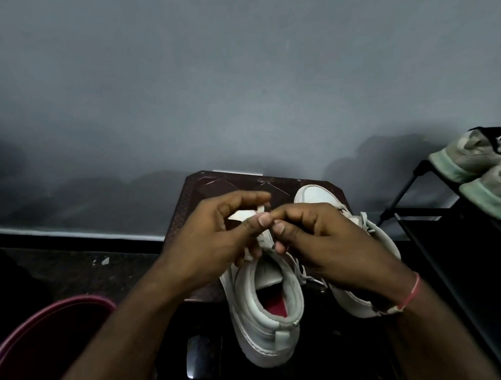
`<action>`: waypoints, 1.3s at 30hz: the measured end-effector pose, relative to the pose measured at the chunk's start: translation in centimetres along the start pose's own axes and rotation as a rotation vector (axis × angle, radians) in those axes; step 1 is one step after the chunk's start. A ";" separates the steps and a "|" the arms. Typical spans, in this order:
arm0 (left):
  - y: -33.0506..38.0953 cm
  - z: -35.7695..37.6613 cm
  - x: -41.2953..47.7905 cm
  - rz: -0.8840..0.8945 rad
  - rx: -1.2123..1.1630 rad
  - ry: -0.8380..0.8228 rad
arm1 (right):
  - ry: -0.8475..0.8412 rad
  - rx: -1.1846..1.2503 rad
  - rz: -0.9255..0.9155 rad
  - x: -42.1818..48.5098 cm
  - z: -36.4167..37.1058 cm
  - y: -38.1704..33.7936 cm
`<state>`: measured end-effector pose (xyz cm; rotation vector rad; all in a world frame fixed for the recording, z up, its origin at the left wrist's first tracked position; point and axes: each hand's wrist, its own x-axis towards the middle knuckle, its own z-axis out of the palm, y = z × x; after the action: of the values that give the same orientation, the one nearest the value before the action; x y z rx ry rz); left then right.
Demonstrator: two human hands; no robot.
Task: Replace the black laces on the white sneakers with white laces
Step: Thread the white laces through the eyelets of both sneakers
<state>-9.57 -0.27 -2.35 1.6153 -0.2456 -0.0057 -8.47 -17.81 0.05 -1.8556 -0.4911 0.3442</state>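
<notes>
One bucket [44,326] rim curves at 7 o'clock, nearest and cut off by the frame. Just beyond, at 6 o'clock, the near sneaker [266,332] stands heel toward the camera, its red insole [275,306] showing. Over its opening, at centre, the left hand [217,237] and right hand [321,235] meet, each pinching the lace [265,236], a white one, between thumb and fingers.

This looks like threading or tightening near the top eyelets. To do it well, keep the lace flat and untwisted, feed the tip through cleanly, and even both ends before pulling snug.

Both hands hide the eyelets and the lace tip, so which hole is being worked cannot be told. At 3 o'clock of the hands, the second sneaker [312,195] lies partly under the right forearm; it seems laced in white, though dim light blurs it. Both sneakers rest on a dark worktop [204,190]. Farther, at 2 o'clock, a rack [405,191] carries grey shoes [480,153], cut off.
</notes>
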 end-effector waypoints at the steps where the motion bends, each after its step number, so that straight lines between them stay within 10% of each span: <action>1: 0.0 0.1 0.0 0.004 -0.027 -0.024 | 0.002 -0.009 -0.027 0.0 0.1 0.0; 10: -1.3 -1.1 0.9 -0.012 0.098 0.504 | 0.056 -0.177 0.127 0.2 -0.5 1.7; 19: -0.7 2.6 -2.5 -0.157 0.851 0.171 | 0.325 0.209 0.105 1.1 1.7 3.0; 39: -3.5 3.2 -6.5 0.247 0.742 0.418 | 0.354 0.537 0.127 -1.2 2.4 3.5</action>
<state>-15.84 -2.26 -6.96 2.2555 -0.1210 0.6754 -10.06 -17.44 -4.02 -1.3820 -0.0265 0.1983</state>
